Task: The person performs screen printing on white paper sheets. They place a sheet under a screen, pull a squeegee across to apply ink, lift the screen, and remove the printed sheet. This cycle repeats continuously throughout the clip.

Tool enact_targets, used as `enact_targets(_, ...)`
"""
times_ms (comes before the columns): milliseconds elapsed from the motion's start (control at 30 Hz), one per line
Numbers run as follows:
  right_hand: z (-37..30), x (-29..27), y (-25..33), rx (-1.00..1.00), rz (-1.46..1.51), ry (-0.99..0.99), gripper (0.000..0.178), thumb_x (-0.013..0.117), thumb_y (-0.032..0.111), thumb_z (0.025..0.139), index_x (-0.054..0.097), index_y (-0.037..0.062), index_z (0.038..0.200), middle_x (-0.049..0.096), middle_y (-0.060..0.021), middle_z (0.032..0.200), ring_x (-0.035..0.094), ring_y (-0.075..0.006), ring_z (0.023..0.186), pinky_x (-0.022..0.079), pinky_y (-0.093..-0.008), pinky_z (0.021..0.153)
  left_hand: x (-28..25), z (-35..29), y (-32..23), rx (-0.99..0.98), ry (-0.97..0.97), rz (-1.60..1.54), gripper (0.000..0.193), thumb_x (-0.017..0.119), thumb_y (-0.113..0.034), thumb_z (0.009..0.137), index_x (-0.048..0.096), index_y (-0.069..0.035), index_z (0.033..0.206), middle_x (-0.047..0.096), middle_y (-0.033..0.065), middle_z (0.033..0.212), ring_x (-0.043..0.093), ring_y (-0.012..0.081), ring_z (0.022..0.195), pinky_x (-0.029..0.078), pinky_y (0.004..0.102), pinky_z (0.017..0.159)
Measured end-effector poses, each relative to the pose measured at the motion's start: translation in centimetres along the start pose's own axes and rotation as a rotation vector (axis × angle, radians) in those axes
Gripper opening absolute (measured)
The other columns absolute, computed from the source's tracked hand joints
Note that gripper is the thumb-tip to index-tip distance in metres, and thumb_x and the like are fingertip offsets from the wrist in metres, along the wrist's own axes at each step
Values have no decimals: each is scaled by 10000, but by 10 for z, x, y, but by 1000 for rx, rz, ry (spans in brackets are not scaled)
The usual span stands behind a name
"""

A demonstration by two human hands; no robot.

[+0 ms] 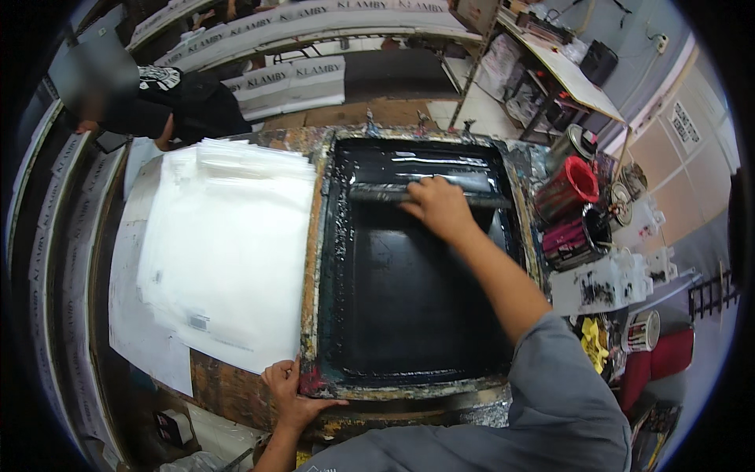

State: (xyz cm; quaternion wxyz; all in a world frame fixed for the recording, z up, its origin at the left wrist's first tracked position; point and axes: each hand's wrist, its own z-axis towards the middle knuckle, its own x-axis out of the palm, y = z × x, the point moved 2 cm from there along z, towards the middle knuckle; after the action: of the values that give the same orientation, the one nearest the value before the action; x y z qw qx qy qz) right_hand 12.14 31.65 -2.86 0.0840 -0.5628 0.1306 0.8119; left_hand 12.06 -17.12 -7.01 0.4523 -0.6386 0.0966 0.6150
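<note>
A screen printing frame (311, 315) with paint-crusted wooden rails lies on the worktable, its mesh dark and coated with wet black ink (440, 160) toward the far end. My right hand (437, 206) is closed over the top of a long dark squeegee (377, 193), which lies crosswise on the mesh near the far end. At the near left corner, my left hand (289, 393) grips the frame, its thumb stretched along the near rail. Left of the frame is a tall, uneven stack of white sheets (228, 244).
Ink-stained cans crowd the right side, among them a red one (568, 189) and a magenta one (570, 242). White plastic containers (598, 283) stand nearer. Clamps (421, 119) line the frame's far edge. Another person in black (189, 106) is at the far left, beside long printing tables.
</note>
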Motion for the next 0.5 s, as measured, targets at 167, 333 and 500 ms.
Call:
enact_targets(167, 91, -19, -59, -41, 98, 279, 508, 642, 594, 1005, 761, 104, 1058, 777, -181, 1040, 733, -411, 1026, 570, -547, 877, 21, -14, -3, -122, -189, -471, 1492, 908, -855, 421, 530, 39, 1553, 579, 109, 1084, 515, 305, 959, 390, 482, 933)
enact_targets(333, 79, 7, -60, -108, -31, 96, 449, 665, 536, 995, 748, 100, 1068, 762, -167, 928, 741, -401, 943, 569, -537, 814, 30, -22, -4, -118, -215, -520, 1409, 907, -810, 514, 510, 71, 1539, 640, 162, 1133, 562, 360, 1001, 451, 501, 944)
enact_targets(500, -14, -25, 9, -58, -41, 116, 394, 677, 506, 1001, 697, 122, 1083, 748, -140, 994, 739, -360, 979, 583, -502, 807, 20, -16, -7, -19, -221, -322, 1335, 913, -776, 560, 533, 66, 1524, 655, 170, 1138, 573, 355, 1012, 467, 488, 926)
